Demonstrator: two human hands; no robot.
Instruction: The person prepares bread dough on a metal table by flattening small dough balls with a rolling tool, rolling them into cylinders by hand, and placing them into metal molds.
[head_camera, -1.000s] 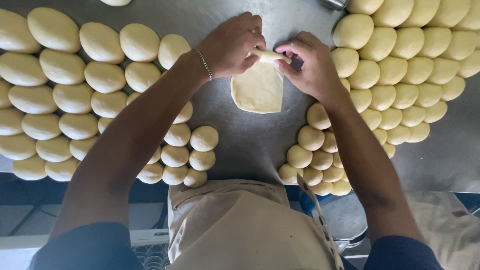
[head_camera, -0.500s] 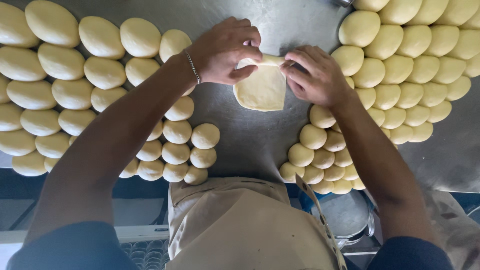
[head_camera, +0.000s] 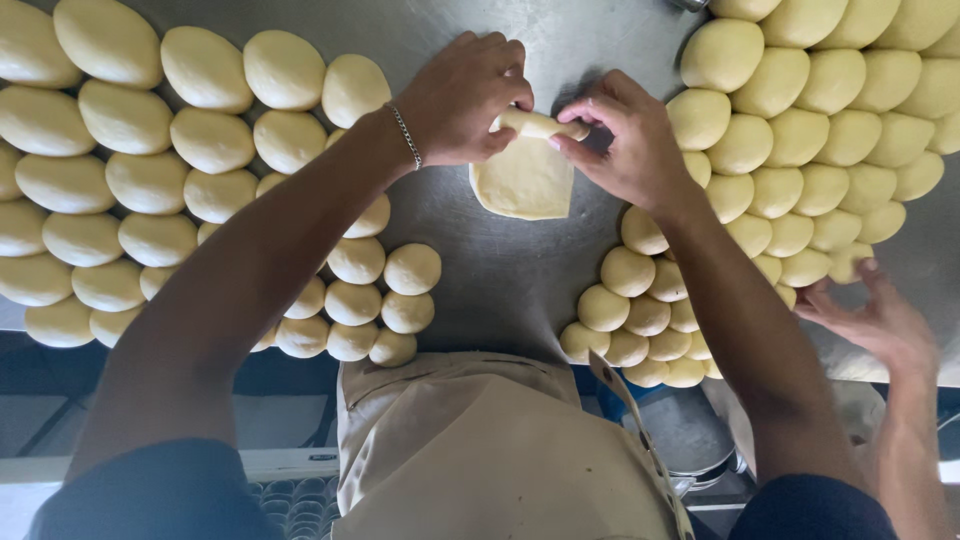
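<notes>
A flattened sheet of pale dough (head_camera: 522, 182) lies on the steel table (head_camera: 500, 280) in front of me, its far edge rolled up into a thin tube. My left hand (head_camera: 465, 95) pinches the left end of that roll. My right hand (head_camera: 625, 135) pinches the right end. Both hands rest on the dough, fingers curled over the roll. A thin chain bracelet (head_camera: 405, 135) circles my left wrist.
Several large dough balls (head_camera: 150, 170) fill the table on the left, smaller dough balls (head_camera: 370, 300) nearer me. More dough balls (head_camera: 800, 130) crowd the right side. Another person's hand (head_camera: 870, 315) reaches in at the right edge. My beige apron (head_camera: 480, 450) hangs below.
The far edge of the dough sheet has been rolled further toward me into a tube. Another person's hand has come into view at the right.
</notes>
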